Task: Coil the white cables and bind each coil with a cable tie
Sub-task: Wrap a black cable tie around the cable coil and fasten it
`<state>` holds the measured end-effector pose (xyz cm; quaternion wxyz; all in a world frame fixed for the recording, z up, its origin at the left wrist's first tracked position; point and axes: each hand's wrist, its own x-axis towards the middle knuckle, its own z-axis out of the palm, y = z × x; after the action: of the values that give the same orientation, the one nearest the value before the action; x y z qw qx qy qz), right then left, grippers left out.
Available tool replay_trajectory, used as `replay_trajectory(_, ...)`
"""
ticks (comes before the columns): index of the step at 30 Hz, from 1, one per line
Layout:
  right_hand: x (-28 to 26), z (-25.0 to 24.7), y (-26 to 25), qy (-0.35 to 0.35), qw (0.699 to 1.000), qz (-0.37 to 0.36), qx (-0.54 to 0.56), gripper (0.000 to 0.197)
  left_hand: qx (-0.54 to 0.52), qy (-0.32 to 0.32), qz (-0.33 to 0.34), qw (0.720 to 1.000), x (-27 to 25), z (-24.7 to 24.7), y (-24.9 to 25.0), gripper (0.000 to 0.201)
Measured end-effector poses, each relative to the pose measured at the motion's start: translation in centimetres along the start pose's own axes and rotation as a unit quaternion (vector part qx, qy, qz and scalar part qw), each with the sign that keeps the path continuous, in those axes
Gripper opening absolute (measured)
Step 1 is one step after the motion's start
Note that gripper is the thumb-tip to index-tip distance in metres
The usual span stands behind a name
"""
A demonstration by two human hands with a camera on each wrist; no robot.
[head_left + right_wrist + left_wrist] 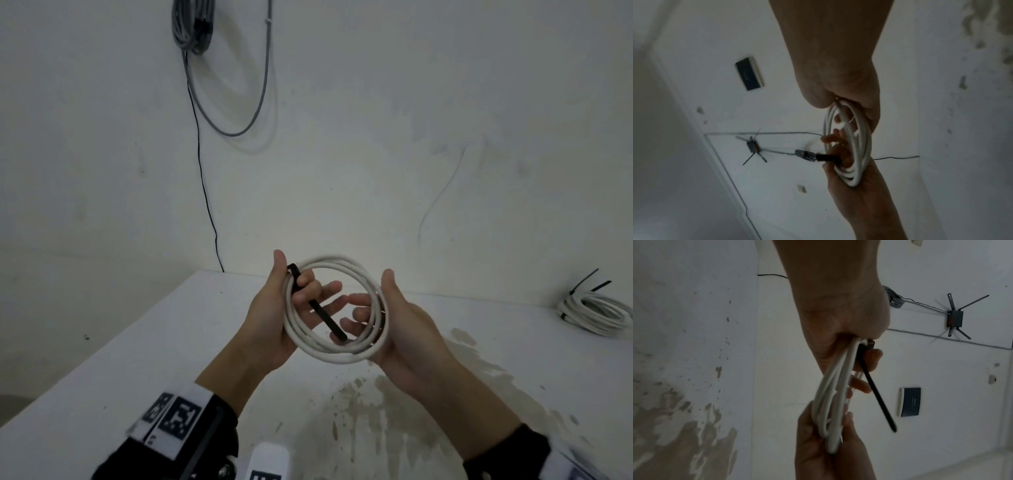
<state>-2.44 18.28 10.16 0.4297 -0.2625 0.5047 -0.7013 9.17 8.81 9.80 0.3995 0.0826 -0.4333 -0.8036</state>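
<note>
Above the table I hold a white cable coil (329, 353) between both hands. My left hand (299, 284) grips the coil's left side, thumb up behind it and fingers curled through the loop. A black cable tie (329, 320) wraps the coil under that hand, and its loose tail slants down-right across the loop. My right hand (373, 294) holds the coil's right side, thumb outside and fingers curled through from below. The left wrist view shows the coil (830, 402) edge-on with the tie tail (877, 394) sticking out. In the right wrist view the coil (861, 146) spans both hands, with the tie (828, 157) pointing left.
A second white coil (596, 313) bound with black ties lies at the table's far right. The white table (137, 342) has brown stains near me, and its left edge runs diagonally. Grey cable loops (191, 27) and a thin black wire (205, 192) hang on the wall behind.
</note>
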Motion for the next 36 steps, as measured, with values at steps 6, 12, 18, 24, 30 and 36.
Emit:
replay_trajectory(6, 0.9, 0.6, -0.2, 0.131, 0.979, -0.130, -0.088, 0.046, 0.085, -0.026, -0.048, 0.995, -0.3, -0.2, -0.6, 0.049)
replay_trajectory(12, 1.8, -0.6, -0.2, 0.083, 0.952, -0.196, -0.221, 0.049, 0.304, -0.022, -0.048, 0.951, -0.2, -0.3, 0.0, 0.045)
replay_trajectory(18, 1.7, -0.6, -1.2, 0.012, 0.976, -0.121, -0.179, 0.047, 0.314, 0.087, 0.000, 0.945, 0.5, 0.5, -1.2, 0.039)
replay_trajectory(24, 1.0, -0.2, -0.7, 0.037, 0.997, -0.064, -0.026, 0.059, 0.165, 0.154, -0.005, 0.974, 1.1, 1.0, -1.3, 0.039)
replay_trajectory(30, 0.4, 0.8, -1.2, 0.104, 0.988, -0.110, 0.006, 0.064, 0.127, 0.126, -0.004, 0.984, 0.9, 2.0, -2.0, 0.037)
replay_trajectory(36, 0.1, 0.1, -1.9, 0.086, 0.981, -0.164, -0.055, 0.060, 0.151, 0.071, -0.014, 0.986, 0.9, 1.9, -2.0, 0.036)
